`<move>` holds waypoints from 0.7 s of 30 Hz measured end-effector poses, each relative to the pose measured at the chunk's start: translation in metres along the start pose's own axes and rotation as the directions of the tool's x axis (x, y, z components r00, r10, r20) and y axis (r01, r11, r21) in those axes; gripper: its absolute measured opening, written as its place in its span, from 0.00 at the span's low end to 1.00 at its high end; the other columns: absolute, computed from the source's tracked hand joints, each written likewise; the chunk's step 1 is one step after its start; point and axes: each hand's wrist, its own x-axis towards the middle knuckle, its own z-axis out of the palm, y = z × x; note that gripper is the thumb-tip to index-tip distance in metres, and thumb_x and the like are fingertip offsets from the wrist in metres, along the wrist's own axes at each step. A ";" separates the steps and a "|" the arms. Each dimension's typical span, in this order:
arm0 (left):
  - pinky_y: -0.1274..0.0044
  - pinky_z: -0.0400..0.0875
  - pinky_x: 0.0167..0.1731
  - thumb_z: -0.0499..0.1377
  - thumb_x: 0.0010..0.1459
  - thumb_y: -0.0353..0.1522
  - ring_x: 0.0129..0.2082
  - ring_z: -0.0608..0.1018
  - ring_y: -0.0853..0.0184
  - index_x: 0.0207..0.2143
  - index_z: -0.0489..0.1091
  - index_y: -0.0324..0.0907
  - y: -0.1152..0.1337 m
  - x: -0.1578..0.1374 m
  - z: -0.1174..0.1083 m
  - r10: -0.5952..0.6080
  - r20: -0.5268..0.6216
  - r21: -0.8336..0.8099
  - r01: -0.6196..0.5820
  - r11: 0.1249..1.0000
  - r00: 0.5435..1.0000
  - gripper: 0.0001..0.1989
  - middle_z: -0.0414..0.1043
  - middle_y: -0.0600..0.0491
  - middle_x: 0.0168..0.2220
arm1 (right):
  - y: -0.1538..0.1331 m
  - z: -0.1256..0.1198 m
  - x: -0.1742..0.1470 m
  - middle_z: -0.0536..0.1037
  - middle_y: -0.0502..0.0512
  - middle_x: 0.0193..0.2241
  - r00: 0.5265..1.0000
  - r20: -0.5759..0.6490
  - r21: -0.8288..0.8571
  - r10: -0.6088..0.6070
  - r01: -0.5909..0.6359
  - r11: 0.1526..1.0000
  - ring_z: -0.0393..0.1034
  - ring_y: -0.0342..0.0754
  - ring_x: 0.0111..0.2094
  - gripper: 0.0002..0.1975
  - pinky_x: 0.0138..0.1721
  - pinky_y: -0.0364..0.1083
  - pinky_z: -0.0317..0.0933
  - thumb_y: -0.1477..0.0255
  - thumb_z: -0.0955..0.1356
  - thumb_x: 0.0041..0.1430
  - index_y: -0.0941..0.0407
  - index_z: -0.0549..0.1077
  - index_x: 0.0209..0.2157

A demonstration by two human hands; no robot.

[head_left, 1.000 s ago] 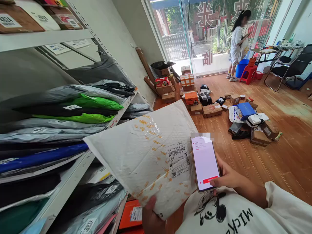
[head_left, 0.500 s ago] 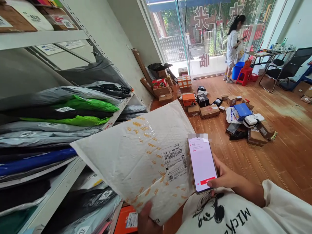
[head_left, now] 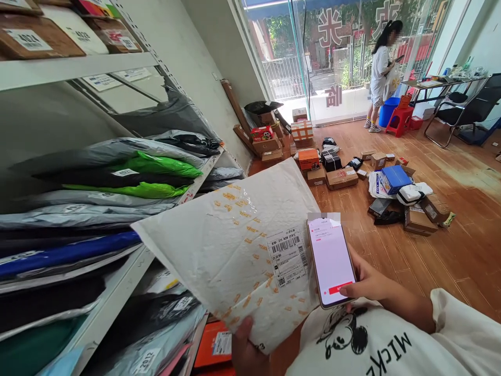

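Mailer (head_left: 235, 245) slightly higher than before

Bright daylight enters through the glass front (head_left: 344, 57); sharp picture, the edges are bent by the wide lens.

On my left I see a metal shelf (head_left: 117, 292) full of soft mailer bags (head_left: 129, 175). Cardboard boxes (head_left: 340, 177) lie on the wooden floor (head_left: 450, 250), and a person (head_left: 381, 73) stands near the glass door (head_left: 344, 57).
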 end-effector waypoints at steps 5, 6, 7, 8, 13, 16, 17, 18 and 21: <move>0.61 0.62 0.66 0.69 0.27 0.40 0.72 0.55 0.48 0.52 0.72 0.55 -0.001 -0.002 -0.001 0.037 -0.045 -0.023 -0.038 0.999 0.998 0.41 0.78 0.58 0.56 | 0.001 -0.001 -0.001 0.79 0.50 0.43 1.000 -0.014 -0.011 -0.006 0.005 1.000 0.78 0.46 0.34 0.51 0.24 0.38 0.71 0.72 0.78 0.54 0.42 0.48 0.70; 0.61 0.62 0.66 0.69 0.28 0.41 0.72 0.54 0.48 0.52 0.72 0.56 -0.002 -0.001 -0.003 0.038 -0.044 -0.019 -0.038 0.999 0.998 0.41 0.78 0.58 0.55 | 0.001 -0.001 -0.001 0.79 0.50 0.43 1.000 -0.014 -0.011 -0.006 0.006 1.000 0.78 0.46 0.35 0.51 0.24 0.38 0.71 0.72 0.78 0.54 0.42 0.49 0.70; 0.61 0.62 0.66 0.69 0.28 0.42 0.72 0.55 0.48 0.52 0.72 0.56 -0.003 0.000 -0.005 0.033 -0.038 -0.019 -0.034 0.999 0.999 0.40 0.78 0.58 0.55 | 0.001 0.000 -0.001 0.79 0.49 0.42 1.000 -0.011 -0.008 -0.005 0.005 1.000 0.78 0.46 0.35 0.50 0.24 0.38 0.72 0.72 0.79 0.53 0.43 0.49 0.69; 0.60 0.62 0.66 0.69 0.29 0.42 0.71 0.56 0.47 0.52 0.72 0.56 -0.003 0.002 -0.006 0.031 -0.032 -0.023 -0.032 0.999 0.999 0.40 0.79 0.58 0.54 | 0.002 0.000 -0.001 0.79 0.49 0.42 1.000 -0.003 -0.001 -0.005 0.005 1.000 0.78 0.46 0.35 0.50 0.25 0.39 0.72 0.71 0.79 0.52 0.43 0.50 0.68; 0.60 0.66 0.64 0.70 0.30 0.42 0.68 0.63 0.46 0.54 0.71 0.56 -0.005 0.007 -0.009 0.029 0.003 -0.056 -0.029 0.998 1.000 0.42 0.80 0.58 0.52 | 0.010 0.001 0.003 0.79 0.49 0.41 0.998 -0.047 0.080 -0.046 0.049 0.996 0.77 0.46 0.33 0.47 0.25 0.40 0.70 0.67 0.80 0.48 0.45 0.57 0.64; 0.64 0.66 0.64 0.71 0.37 0.41 0.68 0.65 0.50 0.53 0.72 0.56 -0.007 0.012 -0.016 0.019 0.088 -0.041 -0.015 0.999 0.996 0.36 0.80 0.60 0.53 | 0.013 0.004 0.008 0.80 0.51 0.44 0.975 -0.207 0.128 -0.083 0.111 0.986 0.76 0.47 0.38 0.45 0.36 0.44 0.71 0.66 0.80 0.45 0.47 0.61 0.63; 0.65 0.68 0.63 0.71 0.40 0.41 0.66 0.67 0.50 0.51 0.73 0.56 -0.008 0.015 -0.019 0.018 0.114 -0.022 -0.015 1.000 0.993 0.32 0.80 0.60 0.53 | 0.014 0.006 0.011 0.80 0.52 0.45 0.962 -0.261 0.139 -0.086 0.126 0.982 0.76 0.48 0.40 0.45 0.40 0.46 0.71 0.66 0.80 0.44 0.47 0.62 0.63; 0.65 0.71 0.61 0.71 0.41 0.41 0.65 0.69 0.50 0.49 0.74 0.56 -0.009 0.019 -0.022 0.014 0.133 0.005 -0.014 1.000 0.991 0.29 0.81 0.60 0.52 | 0.014 0.008 0.013 0.80 0.52 0.46 0.949 -0.305 0.150 -0.082 0.133 0.980 0.76 0.50 0.42 0.44 0.43 0.47 0.70 0.66 0.80 0.44 0.48 0.64 0.62; 0.62 0.80 0.49 0.73 0.39 0.42 0.55 0.79 0.47 0.42 0.76 0.53 -0.014 0.037 -0.023 0.021 0.113 0.154 -0.038 0.987 0.993 0.24 0.84 0.55 0.43 | 0.017 0.011 0.021 0.80 0.52 0.44 0.904 -0.426 0.207 -0.023 0.122 0.971 0.75 0.53 0.42 0.38 0.43 0.50 0.69 0.64 0.80 0.41 0.49 0.68 0.54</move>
